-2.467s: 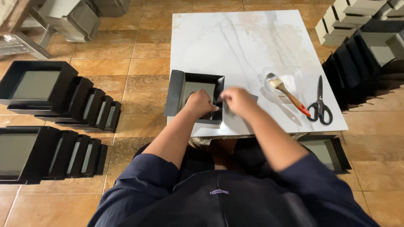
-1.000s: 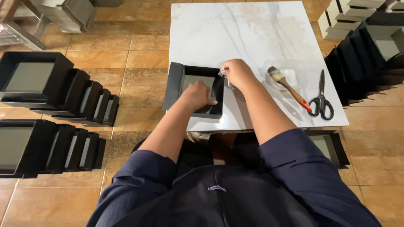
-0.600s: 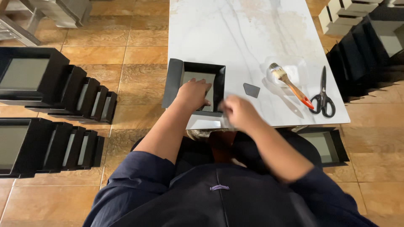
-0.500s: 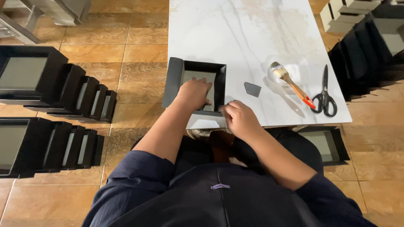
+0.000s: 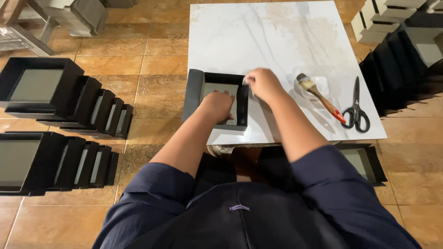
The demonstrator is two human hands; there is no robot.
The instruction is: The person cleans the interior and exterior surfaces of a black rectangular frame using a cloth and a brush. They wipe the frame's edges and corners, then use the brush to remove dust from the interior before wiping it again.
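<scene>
a shallow black box (image 5: 198,92) with a grey floor lies at the near left corner of the white tabletop (image 5: 258,32). the left hand (image 5: 217,105) rests inside it, fingers pressed flat on the floor, its grip holding nothing. the right hand (image 5: 262,84) sits at the box's far right corner, its grip pinched on the rim there. a brush (image 5: 318,94) and scissors (image 5: 356,108) lie to the right. stacks of black boxes (image 5: 64,101) stand on the floor at left.
</scene>
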